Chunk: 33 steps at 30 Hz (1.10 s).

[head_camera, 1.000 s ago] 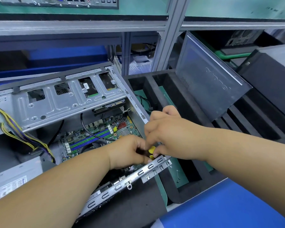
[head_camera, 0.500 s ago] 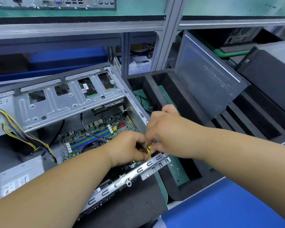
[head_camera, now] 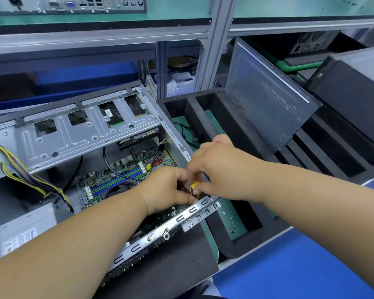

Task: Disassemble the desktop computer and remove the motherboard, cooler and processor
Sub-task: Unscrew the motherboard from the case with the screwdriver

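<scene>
An open desktop case [head_camera: 78,134] lies on its side with a green motherboard [head_camera: 121,173] inside, showing blue and green memory slots. My left hand [head_camera: 166,188] and my right hand [head_camera: 216,167] meet over the case's near right corner. Between them sits a yellow and black tool handle [head_camera: 195,187], held by the fingers of both hands. The tool's tip is hidden behind my left hand. The cooler and processor are mostly hidden under my left forearm.
A silver power supply [head_camera: 20,229] with yellow and purple cables [head_camera: 24,175] fills the case's left. Black foam trays [head_camera: 205,117] stand to the right, and a grey case side panel [head_camera: 266,98] leans in them. A blue mat [head_camera: 289,266] lies at front right.
Both hands have stayed together at the case corner and shifted slightly up with the yellow handle. The view has tilted a little.
</scene>
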Each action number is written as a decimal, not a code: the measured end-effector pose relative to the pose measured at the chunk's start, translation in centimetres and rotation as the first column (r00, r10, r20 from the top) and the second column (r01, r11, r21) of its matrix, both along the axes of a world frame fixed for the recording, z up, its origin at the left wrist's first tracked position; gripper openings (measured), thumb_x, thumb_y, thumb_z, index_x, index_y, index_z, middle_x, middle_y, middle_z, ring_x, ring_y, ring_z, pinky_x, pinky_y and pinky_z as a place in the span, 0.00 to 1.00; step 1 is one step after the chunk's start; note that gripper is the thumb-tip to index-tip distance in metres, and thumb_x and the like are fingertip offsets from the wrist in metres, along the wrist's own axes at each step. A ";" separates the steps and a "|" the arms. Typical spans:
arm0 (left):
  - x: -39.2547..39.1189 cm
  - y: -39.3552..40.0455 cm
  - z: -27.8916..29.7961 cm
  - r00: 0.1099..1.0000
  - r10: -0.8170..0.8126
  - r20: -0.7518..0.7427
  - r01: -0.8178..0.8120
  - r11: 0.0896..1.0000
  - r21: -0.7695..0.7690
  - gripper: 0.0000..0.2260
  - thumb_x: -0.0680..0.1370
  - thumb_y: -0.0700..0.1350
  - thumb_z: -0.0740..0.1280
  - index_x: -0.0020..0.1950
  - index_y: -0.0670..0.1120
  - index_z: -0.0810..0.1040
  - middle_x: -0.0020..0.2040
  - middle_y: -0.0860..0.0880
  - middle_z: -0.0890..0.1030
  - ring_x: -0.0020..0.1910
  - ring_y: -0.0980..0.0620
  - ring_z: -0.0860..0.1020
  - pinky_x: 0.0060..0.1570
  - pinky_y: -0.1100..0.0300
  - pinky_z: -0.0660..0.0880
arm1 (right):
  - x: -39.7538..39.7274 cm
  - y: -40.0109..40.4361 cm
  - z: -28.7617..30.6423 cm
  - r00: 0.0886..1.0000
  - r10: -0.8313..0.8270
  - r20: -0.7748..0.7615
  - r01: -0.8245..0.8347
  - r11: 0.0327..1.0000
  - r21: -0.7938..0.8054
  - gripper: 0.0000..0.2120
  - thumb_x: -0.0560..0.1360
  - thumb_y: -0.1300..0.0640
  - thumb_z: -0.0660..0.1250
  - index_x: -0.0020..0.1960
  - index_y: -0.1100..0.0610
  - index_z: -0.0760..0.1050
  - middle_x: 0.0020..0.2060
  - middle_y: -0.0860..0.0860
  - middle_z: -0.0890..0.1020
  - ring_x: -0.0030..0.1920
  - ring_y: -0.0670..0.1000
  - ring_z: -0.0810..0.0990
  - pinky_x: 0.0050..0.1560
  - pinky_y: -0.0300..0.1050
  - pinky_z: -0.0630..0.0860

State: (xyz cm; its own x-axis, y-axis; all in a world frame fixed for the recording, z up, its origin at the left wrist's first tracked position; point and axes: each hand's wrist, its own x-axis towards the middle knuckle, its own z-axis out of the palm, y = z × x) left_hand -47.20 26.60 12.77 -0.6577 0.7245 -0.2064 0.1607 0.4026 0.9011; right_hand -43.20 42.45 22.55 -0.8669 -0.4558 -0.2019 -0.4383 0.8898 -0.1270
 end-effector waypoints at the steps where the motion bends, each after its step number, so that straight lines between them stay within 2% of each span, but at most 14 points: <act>1: 0.0 0.0 0.0 1.000 0.002 -0.011 -0.002 1.000 -0.008 0.09 0.69 0.39 0.78 0.39 0.51 0.80 0.29 0.62 0.77 0.25 0.68 0.72 0.25 0.78 0.65 | -0.1 -0.1 -0.1 1.000 -0.007 0.004 0.007 1.000 0.014 0.06 0.74 0.45 0.70 0.50 0.44 0.80 0.43 0.42 0.77 0.51 0.43 0.70 0.64 0.51 0.58; 3: 0.0 -0.2 0.1 1.000 -0.002 0.006 0.002 1.000 0.002 0.10 0.69 0.40 0.78 0.40 0.52 0.79 0.34 0.57 0.78 0.26 0.67 0.72 0.26 0.77 0.66 | -0.4 -0.3 -0.3 1.000 0.001 0.018 -0.001 1.000 0.021 0.06 0.74 0.46 0.71 0.51 0.43 0.81 0.43 0.42 0.78 0.53 0.43 0.70 0.64 0.51 0.57; 6: -0.1 -0.7 0.2 0.998 -0.054 0.045 0.052 0.998 0.033 0.08 0.72 0.40 0.76 0.44 0.51 0.81 0.41 0.45 0.82 0.33 0.65 0.75 0.36 0.74 0.71 | -0.7 -0.3 -0.4 1.000 0.007 0.028 -0.008 1.000 0.028 0.06 0.73 0.48 0.72 0.50 0.43 0.82 0.44 0.43 0.79 0.53 0.43 0.71 0.64 0.51 0.58; 9: -0.3 -0.8 0.0 0.998 -0.056 0.005 0.056 0.998 -0.019 0.05 0.72 0.42 0.76 0.47 0.47 0.84 0.35 0.53 0.81 0.31 0.66 0.74 0.33 0.75 0.69 | -0.7 0.0 -0.1 0.990 -0.078 0.117 0.100 0.976 -0.192 0.05 0.71 0.50 0.73 0.47 0.45 0.81 0.42 0.42 0.80 0.46 0.42 0.74 0.60 0.50 0.65; 12: -0.4 -0.6 -0.2 0.996 -0.042 -0.078 0.035 0.995 -0.097 0.09 0.70 0.46 0.78 0.45 0.44 0.82 0.31 0.58 0.76 0.29 0.66 0.72 0.31 0.73 0.68 | -0.9 0.0 0.1 0.883 -0.149 0.446 0.417 0.685 -0.597 0.06 0.69 0.57 0.71 0.46 0.51 0.82 0.38 0.46 0.81 0.40 0.46 0.77 0.48 0.45 0.76; 13: -0.4 -0.5 -0.3 0.995 -0.039 -0.092 0.030 0.995 -0.095 0.09 0.69 0.46 0.78 0.43 0.46 0.81 0.30 0.59 0.76 0.29 0.65 0.72 0.32 0.73 0.68 | -0.9 0.1 0.0 0.855 -0.134 0.500 0.471 0.602 -0.645 0.06 0.70 0.60 0.70 0.46 0.55 0.82 0.37 0.48 0.81 0.39 0.46 0.78 0.45 0.41 0.76; 15: -0.4 -0.4 -0.4 0.995 -0.021 -0.096 0.013 0.996 -0.089 0.09 0.68 0.45 0.79 0.38 0.50 0.78 0.29 0.63 0.76 0.29 0.66 0.72 0.32 0.73 0.68 | -1.0 0.2 -0.4 0.833 -0.112 0.542 0.507 0.549 -0.665 0.05 0.73 0.64 0.68 0.47 0.58 0.81 0.38 0.54 0.82 0.41 0.48 0.79 0.48 0.42 0.77; 17: -0.3 -0.3 -0.6 0.994 -0.008 -0.112 -0.005 0.993 -0.114 0.13 0.67 0.46 0.79 0.35 0.53 0.75 0.28 0.65 0.76 0.29 0.67 0.73 0.32 0.73 0.68 | -1.0 0.3 -0.7 0.825 -0.122 0.551 0.515 0.564 -0.645 0.05 0.71 0.60 0.70 0.46 0.57 0.82 0.39 0.54 0.83 0.42 0.48 0.80 0.50 0.47 0.77; 19: -0.3 -0.1 -0.8 0.989 0.013 -0.147 -0.034 0.989 -0.143 0.15 0.67 0.47 0.79 0.34 0.53 0.72 0.28 0.61 0.76 0.28 0.66 0.73 0.30 0.73 0.68 | -1.0 0.5 -0.9 0.837 -0.150 0.527 0.496 0.614 -0.614 0.03 0.70 0.57 0.72 0.44 0.54 0.82 0.36 0.46 0.82 0.39 0.44 0.78 0.46 0.43 0.76; 21: -0.3 0.0 -1.0 0.986 0.027 -0.162 -0.051 0.988 -0.146 0.14 0.66 0.49 0.79 0.34 0.55 0.73 0.29 0.57 0.77 0.28 0.65 0.73 0.29 0.71 0.68 | -0.9 0.4 -1.1 0.860 -0.181 0.476 0.454 0.696 -0.556 0.03 0.71 0.58 0.75 0.44 0.52 0.83 0.35 0.43 0.80 0.37 0.45 0.76 0.44 0.45 0.76; 24: -0.4 0.0 -1.0 0.989 0.018 -0.148 -0.033 0.995 -0.098 0.13 0.66 0.48 0.78 0.34 0.60 0.75 0.31 0.59 0.77 0.31 0.64 0.74 0.31 0.71 0.69 | -0.7 0.1 -1.4 0.920 -0.211 0.329 0.342 0.842 -0.417 0.07 0.68 0.55 0.78 0.44 0.48 0.82 0.37 0.43 0.80 0.40 0.44 0.77 0.51 0.45 0.75; 27: -0.3 -0.1 -0.8 0.990 -0.003 -0.142 -0.007 0.997 -0.072 0.15 0.67 0.48 0.79 0.35 0.64 0.75 0.35 0.59 0.79 0.36 0.64 0.76 0.38 0.68 0.72 | -0.8 -0.4 -1.2 0.956 -0.202 0.215 0.259 0.922 -0.287 0.07 0.68 0.50 0.77 0.44 0.45 0.81 0.39 0.42 0.80 0.45 0.42 0.77 0.61 0.46 0.66; 30: -0.4 -0.8 -0.3 0.998 -0.011 -0.057 0.011 1.000 -0.011 0.14 0.68 0.49 0.79 0.44 0.63 0.78 0.46 0.63 0.81 0.44 0.70 0.77 0.44 0.73 0.72 | -1.2 -0.6 -0.9 0.965 -0.204 0.162 0.234 0.952 -0.195 0.06 0.70 0.48 0.76 0.45 0.42 0.81 0.40 0.40 0.80 0.49 0.41 0.76 0.63 0.46 0.59; 33: -1.0 -1.3 0.1 0.999 -0.046 -0.002 0.046 0.999 -0.013 0.10 0.70 0.48 0.77 0.44 0.62 0.80 0.47 0.55 0.84 0.49 0.56 0.80 0.57 0.58 0.75 | -1.3 -0.5 -0.7 0.965 -0.202 0.168 0.230 0.958 -0.171 0.07 0.70 0.49 0.76 0.46 0.42 0.82 0.38 0.38 0.77 0.48 0.41 0.75 0.63 0.46 0.59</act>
State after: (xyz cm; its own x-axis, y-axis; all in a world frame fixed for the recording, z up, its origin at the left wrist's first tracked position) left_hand -48.20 25.35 12.86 -0.6240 0.7513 -0.2148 0.1810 0.4064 0.8956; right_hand -44.53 41.99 21.86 -0.9159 -0.3026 -0.2639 -0.2018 0.9151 -0.3491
